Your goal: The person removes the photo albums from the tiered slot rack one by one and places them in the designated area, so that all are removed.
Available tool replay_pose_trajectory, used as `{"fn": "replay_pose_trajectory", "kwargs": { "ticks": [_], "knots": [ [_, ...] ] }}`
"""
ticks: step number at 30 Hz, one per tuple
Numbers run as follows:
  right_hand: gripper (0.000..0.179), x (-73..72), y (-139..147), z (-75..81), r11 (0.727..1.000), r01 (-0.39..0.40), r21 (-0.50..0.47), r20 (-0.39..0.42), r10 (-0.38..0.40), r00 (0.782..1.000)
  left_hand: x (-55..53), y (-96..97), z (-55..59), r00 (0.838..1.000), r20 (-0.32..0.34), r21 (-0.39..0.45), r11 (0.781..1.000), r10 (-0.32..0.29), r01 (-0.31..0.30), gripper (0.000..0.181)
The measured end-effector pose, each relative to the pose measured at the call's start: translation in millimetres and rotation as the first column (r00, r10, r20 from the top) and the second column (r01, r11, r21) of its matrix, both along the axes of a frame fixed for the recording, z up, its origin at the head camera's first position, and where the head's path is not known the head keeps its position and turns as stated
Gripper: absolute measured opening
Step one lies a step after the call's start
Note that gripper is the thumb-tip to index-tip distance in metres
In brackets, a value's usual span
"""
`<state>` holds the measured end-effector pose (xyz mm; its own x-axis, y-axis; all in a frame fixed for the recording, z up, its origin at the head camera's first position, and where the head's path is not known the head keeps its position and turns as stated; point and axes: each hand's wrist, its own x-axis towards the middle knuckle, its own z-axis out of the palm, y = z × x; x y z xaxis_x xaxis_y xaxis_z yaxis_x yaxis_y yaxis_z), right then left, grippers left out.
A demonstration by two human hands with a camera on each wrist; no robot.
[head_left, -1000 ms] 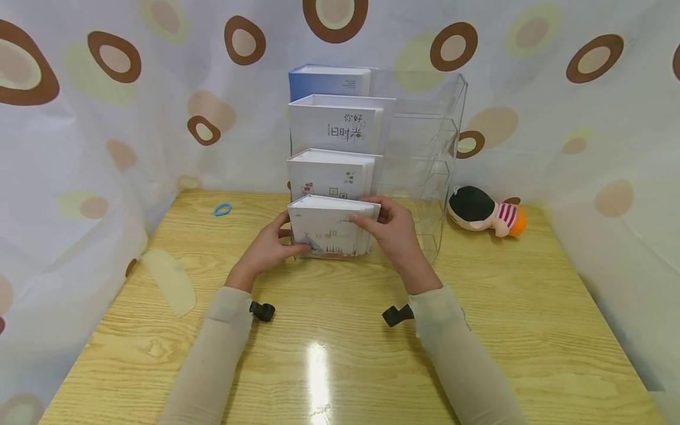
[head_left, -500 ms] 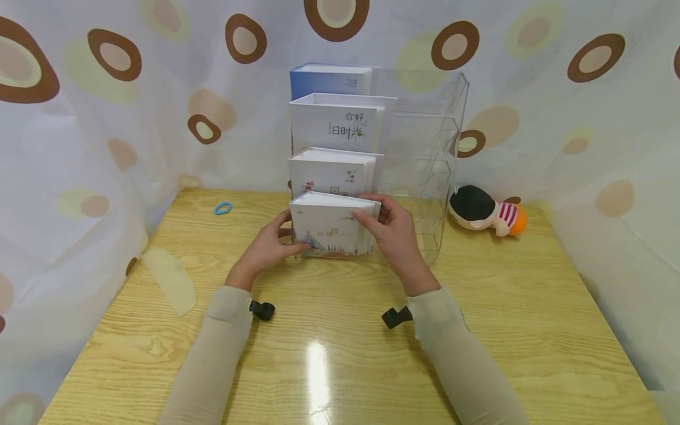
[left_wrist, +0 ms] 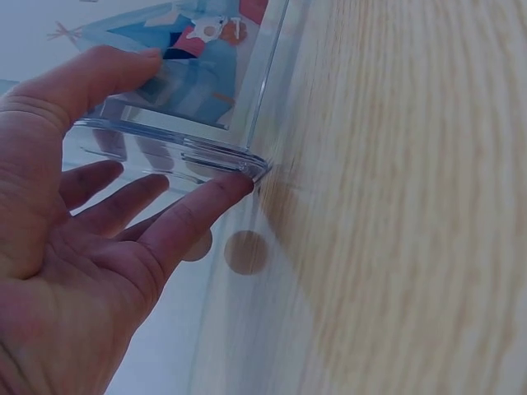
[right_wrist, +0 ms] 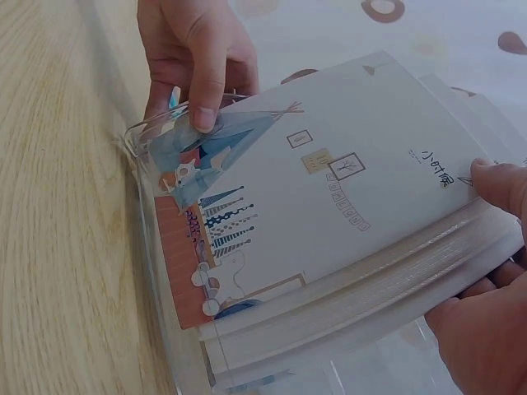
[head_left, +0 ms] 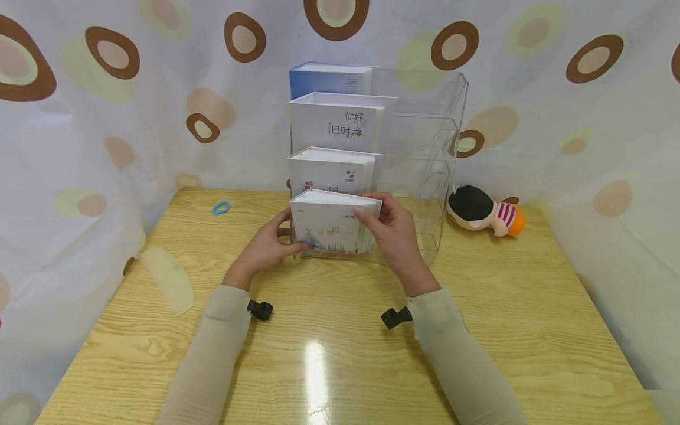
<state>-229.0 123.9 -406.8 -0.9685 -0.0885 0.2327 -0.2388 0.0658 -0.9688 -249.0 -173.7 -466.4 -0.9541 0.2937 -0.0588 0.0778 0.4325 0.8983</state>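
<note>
A thick white hardcover book (head_left: 326, 227), its cover showing a blue tent and small pictures, stands in the lowest front tier of a clear plastic rack (head_left: 414, 127). My right hand (head_left: 395, 236) pinches its upper right side, thumb on the front cover and fingers behind. At the rack's lower left corner, my left hand (head_left: 265, 248) holds on, its thumb (left_wrist: 107, 74) over the front panel and its fingers around the side. In the right wrist view, the book (right_wrist: 354, 230) leans in its slot with the page edges showing.
Behind rise two white books (head_left: 332, 171), one per tier, and a blue-and-white book (head_left: 329, 82) at the top. A blue ring (head_left: 221, 207) lies at the back left of the wooden table (head_left: 340, 330). A plush doll (head_left: 486, 212) lies right of the rack.
The front book has risen slightly and its top has tilted a little, with my right hand on it. My left hand stays at the rack's corner.
</note>
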Motion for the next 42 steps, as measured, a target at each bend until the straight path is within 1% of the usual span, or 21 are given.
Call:
{"fn": "replay_pose_trajectory", "kwargs": {
  "ticks": [6, 13, 19, 23, 27, 30, 34, 37, 42],
  "knots": [
    [0.035, 2.6, 1, 6.4, 1.0, 0.0, -0.018, -0.016, 0.0, 1.0, 0.7, -0.4, 1.7, 1.0, -0.015, -0.011, 1.0, -0.005, 0.005, 0.102],
    [0.035, 6.1, 3, 11.9, 1.0, -0.004, -0.012, -0.044, 0.003, 0.999, 1.3, -1.3, -0.3, 1.0, -0.022, -0.005, 1.0, -0.011, 0.011, 0.103],
    [0.035, 9.8, 2, 17.3, 1.0, 0.02, -0.005, -0.074, -0.02, 0.997, 1.9, -3.8, -0.1, 1.0, -0.012, 0.013, 1.0, -0.013, 0.013, 0.097],
    [0.035, 12.1, 5, 21.1, 0.999, 0.035, -0.003, -0.101, -0.035, 0.994, 0.8, -4.4, 0.5, 1.0, -0.017, 0.017, 1.0, -0.02, 0.02, 0.095],
    [0.036, 17.0, 9, 24.8, 0.999, 0.045, -0.017, -0.115, -0.046, 0.992, -0.2, -5.5, 0.6, 1.0, -0.021, 0.008, 1.0, -0.022, 0.022, 0.093],
    [0.036, 20.9, 13, 27.9, 0.999, 0.046, -0.009, -0.117, -0.047, 0.992, 1.0, -7.7, 1.6, 1.0, -0.021, -0.004, 1.0, -0.018, 0.018, 0.093],
    [0.036, 27.0, 19, 32.2, 0.998, 0.052, 0.029, -0.094, -0.049, 0.994, 4.0, -10.7, 1.7, 1.0, -0.019, -0.009, 1.0, -0.013, 0.012, 0.091],
    [0.033, 32.0, 24, 34.5, 0.997, 0.054, 0.059, -0.078, -0.05, 0.996, 5.6, -10.7, 1.9, 1.0, -0.017, 0.003, 1.0, -0.016, 0.016, 0.089],
    [0.03, 42.5, 27, 34.1, 0.99, 0.046, 0.131, -0.091, -0.034, 0.995, 5.9, -8.3, 4.3, 1.0, -0.011, 0.019, 1.0, -0.015, 0.015, 0.088]
  ]
}}
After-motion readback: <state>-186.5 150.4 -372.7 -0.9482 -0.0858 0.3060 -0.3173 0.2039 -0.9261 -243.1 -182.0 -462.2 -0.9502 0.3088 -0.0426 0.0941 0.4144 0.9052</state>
